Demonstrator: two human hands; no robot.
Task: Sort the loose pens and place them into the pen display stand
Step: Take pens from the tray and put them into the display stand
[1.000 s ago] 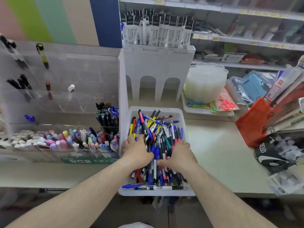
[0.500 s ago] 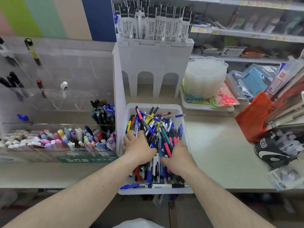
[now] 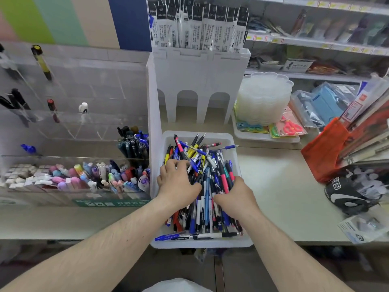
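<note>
Your counter (image 3: pixel 280 186) is pale beige, running from 9 to 3 o'clock across the view. At 11 o'clock the wall (image 3: pixel 63 17) shows vertical stripes: green, pale teal, beige, then dark blue. From 12 to 2 o'clock you face white wall shelves (image 3: pixel 311 42) with yellow price tags along their front edges; goods on them are blurred. Below the counter edge at 6 o'clock lies a dark floor (image 3: pixel 231 270). Light is even, with soft shadows.

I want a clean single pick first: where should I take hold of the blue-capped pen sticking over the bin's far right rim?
Probably pinch the blue-capped pen at its cap end from the right. That end juts clear over the bin rim, while its other end is buried under crossing pens.
</note>
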